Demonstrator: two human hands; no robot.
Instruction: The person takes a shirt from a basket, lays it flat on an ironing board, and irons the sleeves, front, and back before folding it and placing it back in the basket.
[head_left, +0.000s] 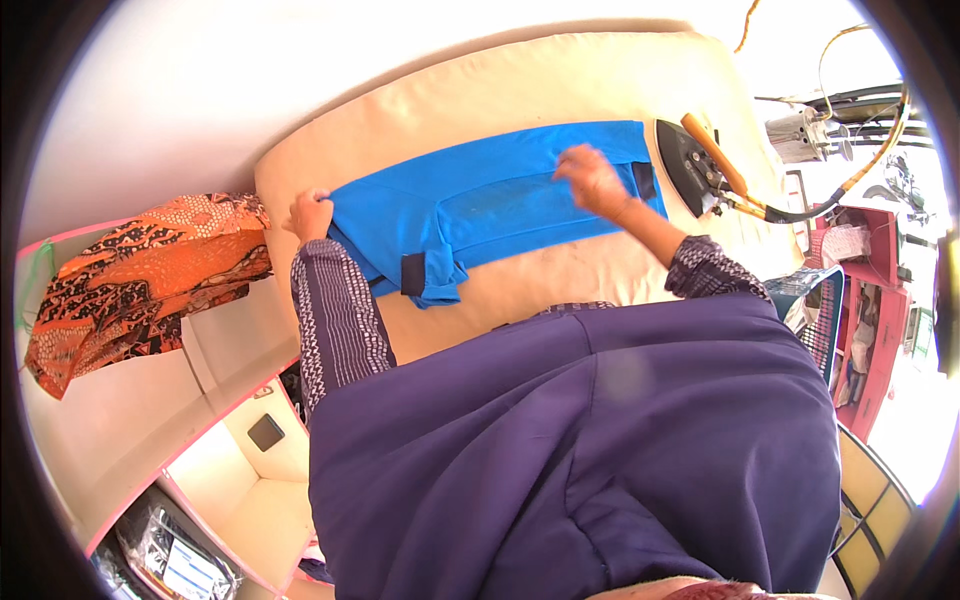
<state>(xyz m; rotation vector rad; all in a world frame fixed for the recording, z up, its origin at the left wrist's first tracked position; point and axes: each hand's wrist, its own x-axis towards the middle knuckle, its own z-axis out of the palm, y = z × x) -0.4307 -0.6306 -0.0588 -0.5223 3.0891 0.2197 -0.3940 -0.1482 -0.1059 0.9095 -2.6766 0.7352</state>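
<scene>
A folded blue garment (510, 196) with dark navy cuffs lies lengthwise on the beige padded ironing surface (525, 90). At its left end my left hand (309, 214) pinches the garment's upper corner. One short sleeve is folded across near this end, its navy band showing. My right hand (596, 180) is over the garment's right part, blurred, with its fingers curled; whether it grips any cloth I cannot tell. Just beyond the garment's right end rests a black iron (694, 166) with a wooden handle, apart from both hands.
A hose (840, 196) runs from the iron to the upper right. An orange and black patterned cloth (172, 277) drapes over the shelf at left. Below it are open compartments (255, 502) and plastic-wrapped items (180, 559). A blue plastic basket (817, 307) and a pink cabinet (877, 352) stand at right.
</scene>
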